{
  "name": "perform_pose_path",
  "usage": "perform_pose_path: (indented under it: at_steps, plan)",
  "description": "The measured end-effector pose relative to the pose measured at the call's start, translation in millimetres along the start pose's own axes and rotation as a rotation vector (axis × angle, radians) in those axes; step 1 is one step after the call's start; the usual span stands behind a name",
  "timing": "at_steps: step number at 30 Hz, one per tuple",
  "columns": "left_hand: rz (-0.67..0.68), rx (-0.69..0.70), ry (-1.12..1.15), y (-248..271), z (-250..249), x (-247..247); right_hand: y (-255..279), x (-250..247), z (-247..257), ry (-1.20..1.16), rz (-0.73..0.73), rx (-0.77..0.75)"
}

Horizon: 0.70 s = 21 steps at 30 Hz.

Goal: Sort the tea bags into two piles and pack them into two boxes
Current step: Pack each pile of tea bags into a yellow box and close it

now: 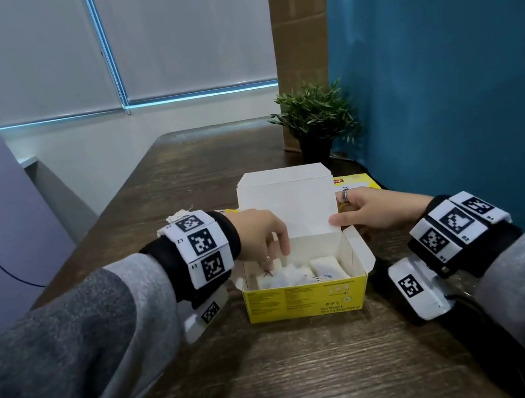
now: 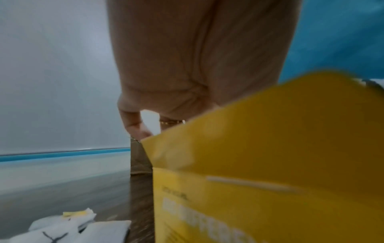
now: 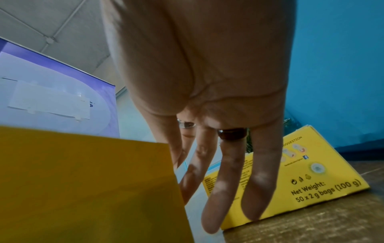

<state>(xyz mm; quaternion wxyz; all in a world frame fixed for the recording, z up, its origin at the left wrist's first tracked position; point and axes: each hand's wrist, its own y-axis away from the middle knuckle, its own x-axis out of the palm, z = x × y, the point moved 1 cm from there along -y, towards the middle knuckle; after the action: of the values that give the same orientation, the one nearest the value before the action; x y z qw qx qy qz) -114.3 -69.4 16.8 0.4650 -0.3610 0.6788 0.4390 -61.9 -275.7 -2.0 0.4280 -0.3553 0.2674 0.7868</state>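
From the head view, the open yellow box [image 1: 305,299] sits on the tabletop [image 1: 285,386], tea bags [image 1: 301,274] inside; left hand [image 1: 260,234] reaches in, grip uncertain. Right hand [image 1: 374,211], grip released, steadies its lid. Only the right wrist view shows the second box [image 3: 301,177]; only the left wrist shows loose tea bags [image 2: 68,228].

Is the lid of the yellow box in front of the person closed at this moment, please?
No, the yellow box has its white lid standing upright, and tea bags show inside.
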Motion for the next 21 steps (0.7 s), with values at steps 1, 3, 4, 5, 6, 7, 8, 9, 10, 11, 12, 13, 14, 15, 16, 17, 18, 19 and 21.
perform_pose_path:
  at_steps: [1,3,4,5,6,7,8,9,10,11,12,13,14,15,16,17,18,19,21]
  plan:
    - [-0.035,-0.002,-0.088,0,-1,2,0,-1,0,0.013,-0.001,-0.003]
    - [-0.11,-0.001,-0.216,1,3,2,0,-1,1,0.042,-0.008,-0.002]
    - [-0.139,-0.001,-0.222,3,7,1,-1,-1,1,0.054,-0.01,-0.006]
    - [-0.163,-0.001,-0.171,6,12,-2,-1,-2,1,0.061,-0.013,-0.008]
    - [-0.196,-0.001,-0.077,9,18,-6,-2,-2,0,0.062,-0.013,-0.013]
    - [-0.25,0.003,0.025,14,25,-12,-2,-3,-1,0.058,-0.011,-0.008]
    - [-0.327,-0.004,0.113,17,35,-17,-2,-3,-3,0.056,-0.008,-0.007]
    - [-0.424,-0.027,0.19,21,47,-22,-3,-5,-6,0.065,-0.004,-0.002]
    - [-0.517,-0.074,0.258,23,62,-24,-3,-6,-8,0.081,-0.005,0.002]
    - [-0.577,-0.13,0.309,26,76,-23,-2,-8,-10,0.097,-0.009,0.01]
    - [-0.581,-0.187,0.329,28,89,-20,-1,-9,-11,0.106,-0.014,0.016]
    - [-0.52,-0.236,0.309,28,101,-14,0,-11,-12,0.104,-0.016,0.024]
    - [-0.405,-0.275,0.263,28,111,-6,1,-12,-13,0.091,-0.017,0.028]
    - [-0.266,-0.302,0.223,28,118,4,2,-13,-14,0.076,-0.015,0.035]
    - [-0.139,-0.321,0.202,28,122,13,2,-14,-14,0.066,-0.013,0.039]
    - [-0.048,-0.328,0.193,28,125,20,2,-14,-15,0.065,-0.015,0.041]
    - [0.007,-0.329,0.179,28,126,26,1,-14,-15,0.066,-0.021,0.041]
    - [0.04,-0.33,0.149,28,125,30,0,-14,-15,0.061,-0.024,0.044]
    - [0.081,-0.364,0.071,27,124,33,-1,-13,-14,0.034,-0.02,0.049]
